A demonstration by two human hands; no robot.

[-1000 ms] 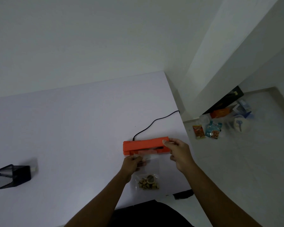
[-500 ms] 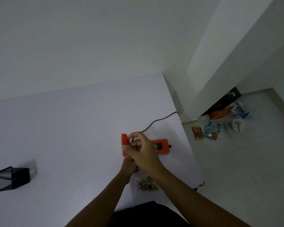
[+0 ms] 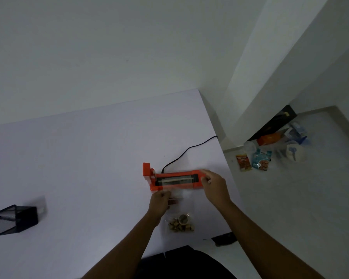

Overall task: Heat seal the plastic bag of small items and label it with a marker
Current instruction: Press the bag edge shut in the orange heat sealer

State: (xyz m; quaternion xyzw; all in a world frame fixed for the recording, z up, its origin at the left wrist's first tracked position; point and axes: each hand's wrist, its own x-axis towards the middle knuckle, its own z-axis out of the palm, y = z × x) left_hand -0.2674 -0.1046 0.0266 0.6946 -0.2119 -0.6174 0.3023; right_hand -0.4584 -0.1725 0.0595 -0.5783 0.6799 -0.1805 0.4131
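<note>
An orange heat sealer (image 3: 175,180) lies on the white table (image 3: 79,158) with its lid raised upright at the left end and its dark sealing strip showing. A clear plastic bag (image 3: 179,222) of small brown items lies in front of it, its open top edge laid over the strip. My left hand (image 3: 160,201) pinches the bag's top left corner. My right hand (image 3: 214,185) holds the bag's top right corner at the sealer's right end.
A black cord (image 3: 186,151) runs from the sealer to the table's right edge. A black mesh pen holder (image 3: 10,220) with a blue pen stands at the far left. Snack packets and boxes (image 3: 262,158) lie on the floor to the right.
The sealer's lid, closed a second ago, was lifted by my right hand and now stands open. My right hand has moved back to the sealer's right end, on the bag's corner.
</note>
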